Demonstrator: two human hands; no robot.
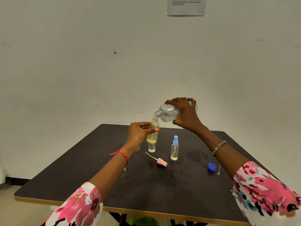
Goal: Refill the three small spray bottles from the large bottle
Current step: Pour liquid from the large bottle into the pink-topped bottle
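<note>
Dark table [162, 185] meets pale wall [114, 62]; paper notice [186, 6] above.

Pouring above the tabletop [179, 185]
Right hand [187, 116] tips the large bottle [167, 112] into the uncapped yellow bottle [153, 131] in the left hand [138, 134].

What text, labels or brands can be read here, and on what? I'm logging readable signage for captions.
Paper notice on the wall: printed lines, too small and blurred to read.
Large bottle, label in blue under the right hand: too blurred to read.
Small bottles, caps: no text visible.
</note>
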